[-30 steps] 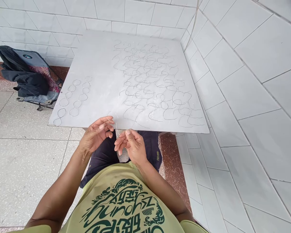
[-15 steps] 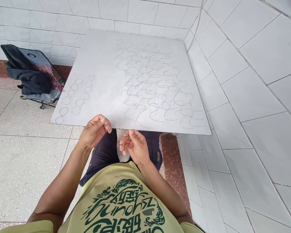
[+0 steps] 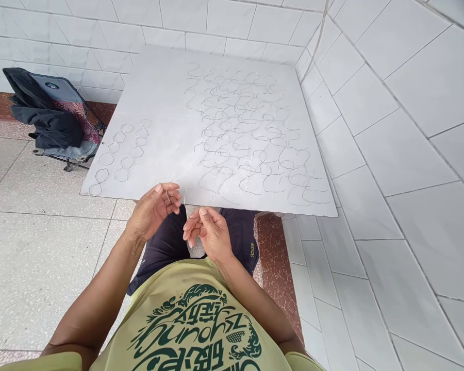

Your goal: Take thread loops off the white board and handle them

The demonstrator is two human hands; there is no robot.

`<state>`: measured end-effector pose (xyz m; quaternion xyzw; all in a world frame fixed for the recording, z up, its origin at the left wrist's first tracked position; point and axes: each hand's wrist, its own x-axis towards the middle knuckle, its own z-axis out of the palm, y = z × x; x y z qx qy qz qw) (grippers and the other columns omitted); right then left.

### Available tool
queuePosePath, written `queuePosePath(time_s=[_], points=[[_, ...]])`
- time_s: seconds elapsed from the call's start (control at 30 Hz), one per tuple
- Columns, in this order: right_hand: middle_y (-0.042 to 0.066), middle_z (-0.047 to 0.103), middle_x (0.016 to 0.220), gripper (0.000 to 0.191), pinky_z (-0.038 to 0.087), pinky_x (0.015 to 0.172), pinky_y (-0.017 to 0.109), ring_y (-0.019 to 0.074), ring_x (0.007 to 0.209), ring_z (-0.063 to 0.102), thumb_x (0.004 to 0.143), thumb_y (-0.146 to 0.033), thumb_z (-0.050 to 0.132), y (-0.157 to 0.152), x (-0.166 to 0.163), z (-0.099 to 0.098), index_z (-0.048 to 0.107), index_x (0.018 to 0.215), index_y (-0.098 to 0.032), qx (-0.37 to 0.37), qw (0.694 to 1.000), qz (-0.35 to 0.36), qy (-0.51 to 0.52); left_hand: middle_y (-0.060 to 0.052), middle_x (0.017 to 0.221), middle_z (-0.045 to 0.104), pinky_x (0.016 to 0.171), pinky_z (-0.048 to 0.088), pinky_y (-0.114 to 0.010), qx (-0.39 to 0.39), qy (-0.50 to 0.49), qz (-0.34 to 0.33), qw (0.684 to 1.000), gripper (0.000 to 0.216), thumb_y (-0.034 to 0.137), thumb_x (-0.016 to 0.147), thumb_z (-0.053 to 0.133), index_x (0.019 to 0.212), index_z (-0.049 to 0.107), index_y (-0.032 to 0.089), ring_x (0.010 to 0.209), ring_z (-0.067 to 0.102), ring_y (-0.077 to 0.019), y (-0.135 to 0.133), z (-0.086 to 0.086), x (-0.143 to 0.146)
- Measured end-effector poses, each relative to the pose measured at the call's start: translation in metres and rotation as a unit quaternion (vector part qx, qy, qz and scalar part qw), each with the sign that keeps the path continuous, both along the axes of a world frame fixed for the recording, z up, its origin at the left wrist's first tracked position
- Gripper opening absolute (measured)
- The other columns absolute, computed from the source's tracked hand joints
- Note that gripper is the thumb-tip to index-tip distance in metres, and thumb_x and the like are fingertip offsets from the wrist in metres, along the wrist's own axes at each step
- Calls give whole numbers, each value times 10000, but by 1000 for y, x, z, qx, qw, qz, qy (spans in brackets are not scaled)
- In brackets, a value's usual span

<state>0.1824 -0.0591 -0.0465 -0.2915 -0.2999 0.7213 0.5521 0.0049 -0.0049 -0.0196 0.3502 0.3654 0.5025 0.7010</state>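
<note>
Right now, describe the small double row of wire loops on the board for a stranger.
Find the large white board. Near its left edge, apart from the big wire tangle, sit two short chains of figure-eight loops: neat and orderly, unlike the sprawling tangle.

White glazed wall tiles (image 3: 410,103), pale speckled floor tiles (image 3: 42,257), maroon stone skirting (image 3: 274,268), folding chair (image 3: 58,88) draped with dark jacket (image 3: 46,126)

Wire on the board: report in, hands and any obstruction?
Left hand half-curled, thin wire at its fingers. Right hand close by, grip unclear. Wire loops lie across white board, its near edge just past the hands.
</note>
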Motion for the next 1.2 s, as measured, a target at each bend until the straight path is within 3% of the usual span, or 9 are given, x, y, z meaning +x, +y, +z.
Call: queuePosePath(time_s=[0.17, 0.33, 0.67, 0.73, 0.83, 0.93, 1.07, 1.2], points=[[58, 759, 776, 378, 523, 417, 228, 165, 582, 705, 1014, -542, 633, 1, -4, -5, 672, 945, -173, 3, 1000, -14, 7, -91, 965, 709, 611, 515, -258, -16, 89, -16, 996, 374, 472, 905, 782, 1072, 789, 137, 760, 643, -158, -15, 0, 11], [59, 747, 778, 386, 527, 413, 232, 164, 570, 697, 1023, -547, 618, -1, -13, -10, 682, 985, -168, 2, 1000, -4, 6, -47, 811, 719, 593, 508, -252, -5, 172, 37, 984, 289, 438, 851, 842, 912, 802, 158, 637, 614, -125, -23, 7, 21], [44, 711, 766, 383, 502, 395, 212, 146, 568, 673, 955, -535, 716, 19, -26, 4, 725, 972, -152, -7, 998, -63, -13, -38, 748, 699, 578, 514, -252, -31, 143, 147, 978, 284, 396, 756, 900, 776, 762, 148, 610, 598, -117, 1, 14, 28], [47, 720, 783, 384, 492, 394, 208, 148, 580, 678, 959, -537, 707, 22, -24, 5, 720, 995, -156, -10, 998, -66, -14, -51, 748, 704, 548, 501, -258, -10, 173, 152, 973, 289, 402, 751, 893, 774, 766, 144, 599, 598, -125, 24, 17, 25], [38, 712, 741, 401, 471, 387, 204, 139, 546, 658, 967, -560, 679, 20, -19, -1, 704, 964, -159, -17, 998, -62, -23, -75, 741, 711, 516, 486, -279, 64, 278, 141, 948, 278, 400, 765, 861, 773, 769, 137, 575, 592, -144, 82, 29, 15], [14, 677, 655, 428, 445, 377, 198, 117, 469, 601, 948, -586, 685, 13, -16, -13, 684, 890, -163, -37, 997, -57, -41, -86, 743, 709, 488, 432, -286, 123, 436, 145, 880, 218, 357, 826, 769, 773, 768, 146, 539, 569, -147, 155, 43, 9], [-2, 653, 607, 455, 417, 352, 199, 109, 417, 558, 914, -615, 702, 3, -16, -30, 676, 866, -164, -75, 995, -45, -43, -102, 833, 719, 537, 422, -319, 108, 618, 129, 768, 198, 320, 916, 636, 879, 765, 175, 591, 576, -180, 233, 46, 19], [0, 648, 590, 462, 401, 349, 196, 104, 402, 540, 894, -613, 720, -1, -12, -40, 677, 849, -155, -105, 993, -40, -38, -142, 860, 703, 687, 483, -378, 107, 665, 120, 730, 155, 227, 894, 615, 888, 759, 171, 790, 651, -273, 275, 33, 34]])
